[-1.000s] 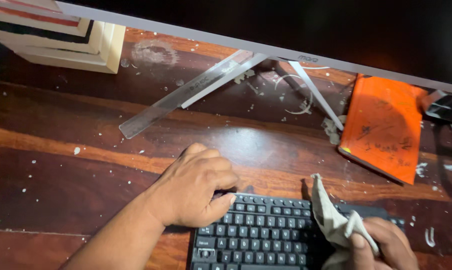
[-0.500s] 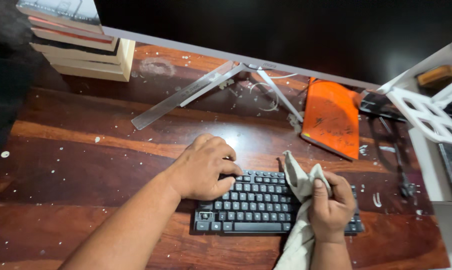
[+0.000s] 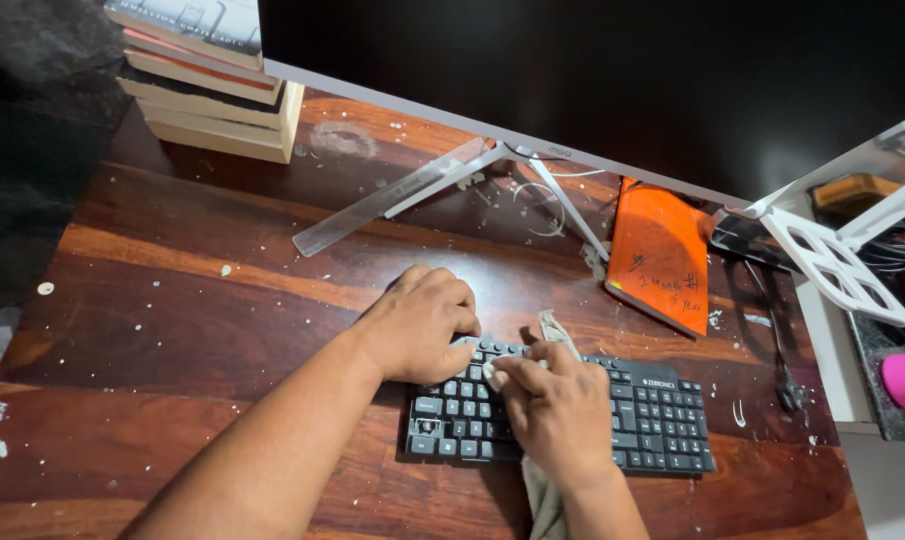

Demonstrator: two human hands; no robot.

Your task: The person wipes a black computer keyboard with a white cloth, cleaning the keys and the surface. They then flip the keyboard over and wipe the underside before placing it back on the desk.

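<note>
**Fingers press cloth onto keyboard**

Fingertips of the right hand curl down, pinning a limp beige cloth onto the black keyboard. Left hand grips the keyboard's upper-left corner, fingers closed over its edge. The keyboard lies on the wooden desk; it looks light, rigid and apt to slide, so the edges seem the safest hold.

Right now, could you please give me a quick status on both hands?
Left hand gripping keyboard left end. Right hand pressing cloth onto keys. Orange notebook lies apart, behind.
</note>
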